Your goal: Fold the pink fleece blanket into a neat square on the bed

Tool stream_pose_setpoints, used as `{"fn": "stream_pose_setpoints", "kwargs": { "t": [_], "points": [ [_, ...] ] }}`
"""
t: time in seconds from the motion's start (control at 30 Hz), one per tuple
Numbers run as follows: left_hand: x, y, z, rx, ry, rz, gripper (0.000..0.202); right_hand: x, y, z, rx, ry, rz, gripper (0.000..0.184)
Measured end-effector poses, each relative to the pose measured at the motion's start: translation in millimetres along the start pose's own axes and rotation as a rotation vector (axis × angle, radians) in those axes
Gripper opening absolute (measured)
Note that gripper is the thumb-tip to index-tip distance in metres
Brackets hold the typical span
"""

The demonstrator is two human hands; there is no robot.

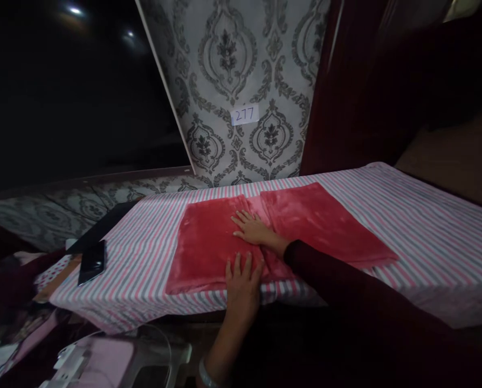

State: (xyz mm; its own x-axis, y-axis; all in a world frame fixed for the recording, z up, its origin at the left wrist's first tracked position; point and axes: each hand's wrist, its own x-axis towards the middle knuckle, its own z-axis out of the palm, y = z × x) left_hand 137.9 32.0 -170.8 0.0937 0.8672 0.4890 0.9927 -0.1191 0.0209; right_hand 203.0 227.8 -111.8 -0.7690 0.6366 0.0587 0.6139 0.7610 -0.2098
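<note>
A red plush cloth (208, 242) lies spread flat on a table covered with a pink, white and grey striped sheet (427, 226). My left hand (243, 283) rests flat on the cloth's near edge, fingers stretched out. My right hand (254, 227), in a dark maroon sleeve, lies flat on the cloth's middle with fingers spread, pressing along a crease between its two halves. Neither hand holds anything.
A dark phone (92, 262) lies at the sheet's left edge beside a black flat object (103, 226). A patterned wall bears a paper label reading 277 (245, 114). A maroon curtain (346, 86) hangs at the right. Clutter and a clear plastic item (136, 355) sit at the lower left.
</note>
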Motion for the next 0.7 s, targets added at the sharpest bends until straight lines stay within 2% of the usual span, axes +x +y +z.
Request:
{"fn": "stream_pose_setpoints", "kwargs": {
  "t": [0.17, 0.23, 0.3, 0.4, 0.5, 0.53, 0.63, 0.7],
  "points": [
    [3, 0, -5.2, 0.057, 0.002, 0.012, 0.067, 3, 5, -20, 0.140, -0.098, 0.007, 0.072],
    [4, 0, -8.4, 0.065, -0.006, 0.029, 0.065, -3, 17, -32, 0.219, -0.048, -0.005, 0.070],
    [5, -1, -13.2, 0.050, -0.023, 0.039, 0.061, -22, 40, -42, 0.262, 0.079, 0.017, 0.066],
    [6, -4, -23.8, -0.030, -0.064, 0.041, 0.061, -76, 92, -50, 0.240, 0.271, 0.158, 0.060],
    [9, -4, -36.5, -0.158, -0.118, 0.044, 0.061, -148, 154, -52, 0.189, 0.344, 0.333, 0.062],
    [12, -2, -40.7, -0.202, -0.134, 0.043, 0.058, -171, 174, -52, 0.156, 0.383, 0.430, 0.061],
    [29, 14, -51.8, -0.303, -0.187, 0.050, 0.052, -227, 223, -49, 0.099, 0.444, 0.709, 0.063],
    [46, 31, -56.6, -0.337, -0.237, 0.073, 0.052, -249, 243, -46, 0.135, 0.432, 0.845, 0.064]
  ]
}}
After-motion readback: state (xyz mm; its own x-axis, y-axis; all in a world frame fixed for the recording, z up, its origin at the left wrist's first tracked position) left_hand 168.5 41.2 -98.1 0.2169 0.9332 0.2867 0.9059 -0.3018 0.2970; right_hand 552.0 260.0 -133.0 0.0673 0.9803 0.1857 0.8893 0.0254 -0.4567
